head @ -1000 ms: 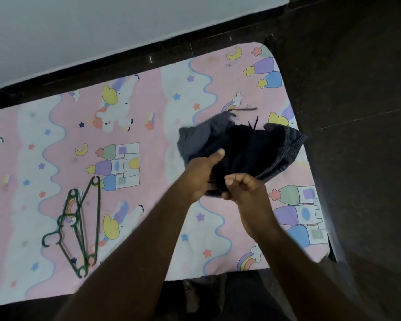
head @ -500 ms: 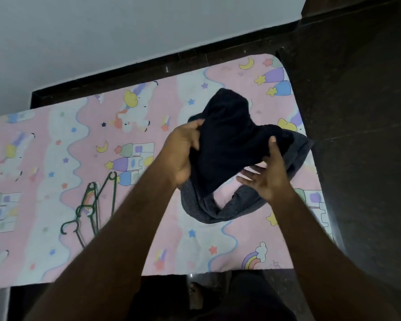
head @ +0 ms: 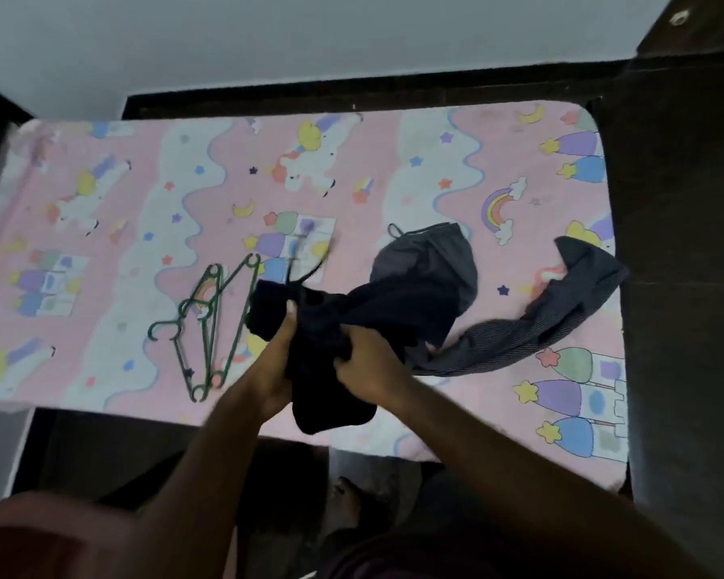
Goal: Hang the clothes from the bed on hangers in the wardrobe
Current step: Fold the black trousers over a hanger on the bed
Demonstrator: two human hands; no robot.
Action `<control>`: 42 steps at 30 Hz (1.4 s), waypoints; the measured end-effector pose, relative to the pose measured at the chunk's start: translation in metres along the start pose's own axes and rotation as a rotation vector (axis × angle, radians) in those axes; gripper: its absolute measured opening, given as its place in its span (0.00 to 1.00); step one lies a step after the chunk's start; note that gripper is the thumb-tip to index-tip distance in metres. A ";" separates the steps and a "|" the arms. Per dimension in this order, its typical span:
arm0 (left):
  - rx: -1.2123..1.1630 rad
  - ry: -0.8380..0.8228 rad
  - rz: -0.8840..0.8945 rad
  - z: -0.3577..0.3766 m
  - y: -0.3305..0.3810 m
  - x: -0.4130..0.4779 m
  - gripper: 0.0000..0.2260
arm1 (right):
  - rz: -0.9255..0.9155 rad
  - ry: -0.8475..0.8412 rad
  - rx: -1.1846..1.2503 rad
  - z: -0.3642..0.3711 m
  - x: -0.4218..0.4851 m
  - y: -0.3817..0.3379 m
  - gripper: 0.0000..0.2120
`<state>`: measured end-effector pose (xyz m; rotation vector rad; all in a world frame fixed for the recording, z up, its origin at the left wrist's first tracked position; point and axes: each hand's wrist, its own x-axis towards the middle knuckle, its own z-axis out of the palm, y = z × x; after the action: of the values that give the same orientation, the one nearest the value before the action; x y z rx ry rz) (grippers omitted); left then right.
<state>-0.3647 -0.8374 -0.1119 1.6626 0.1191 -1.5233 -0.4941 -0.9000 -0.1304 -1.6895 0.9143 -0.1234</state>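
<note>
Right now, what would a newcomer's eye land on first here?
The left hand and right hand gripping a bunch of dark clothes at centre, above the bed's near edge. To their left, green hangers lie on the pink cartoon-print sheet, and a striped part of the clothes trails to the right.

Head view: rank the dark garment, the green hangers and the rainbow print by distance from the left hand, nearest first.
1. dark garment: gripped by the left hand itself, centre.
2. green hangers: lying flat just to that hand's left.
3. rainbow print: farthest, up and to the right, beyond the garment.
</note>
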 end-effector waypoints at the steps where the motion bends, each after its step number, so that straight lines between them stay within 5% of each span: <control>1: -0.048 0.028 -0.005 -0.016 -0.007 -0.004 0.25 | -0.020 -0.066 -0.055 0.016 -0.001 -0.006 0.08; 2: -0.069 0.081 0.000 -0.032 -0.011 -0.005 0.23 | -0.039 -0.132 -0.091 0.026 0.000 -0.011 0.03; 6: -0.091 0.381 0.064 -0.082 -0.025 -0.009 0.14 | -0.062 -0.318 -0.036 0.066 0.015 -0.012 0.14; 8: -0.083 0.537 0.136 -0.096 -0.030 -0.006 0.10 | -0.035 -0.402 0.062 0.078 0.022 -0.005 0.05; 12: -0.041 0.615 0.149 -0.104 -0.040 0.008 0.15 | 0.134 -0.261 0.139 0.082 0.051 0.043 0.24; 17: 0.007 0.578 0.180 -0.090 -0.058 0.025 0.13 | 0.347 -0.158 -0.335 0.046 0.088 0.137 0.28; 24: 0.118 0.617 0.191 -0.069 -0.084 0.049 0.06 | 0.043 -0.301 -1.083 0.017 0.175 0.183 0.40; 32: 0.006 0.654 0.253 -0.040 -0.094 0.060 0.10 | 0.389 -0.594 -1.154 0.010 0.205 0.218 0.60; 35: -0.050 0.672 0.239 -0.037 -0.089 0.063 0.14 | 0.370 -0.503 -1.076 0.017 0.156 0.254 0.55; 39: -0.054 0.639 0.248 -0.030 -0.077 0.067 0.09 | 0.333 -0.316 -1.072 0.011 0.091 0.293 0.24; 42: -0.027 0.612 0.283 -0.022 -0.067 0.068 0.05 | 0.441 -0.167 -0.932 -0.021 0.053 0.319 0.19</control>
<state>-0.3700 -0.8125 -0.2067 1.9792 0.2162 -0.7695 -0.6283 -0.9636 -0.4184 -2.2177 1.2946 0.8470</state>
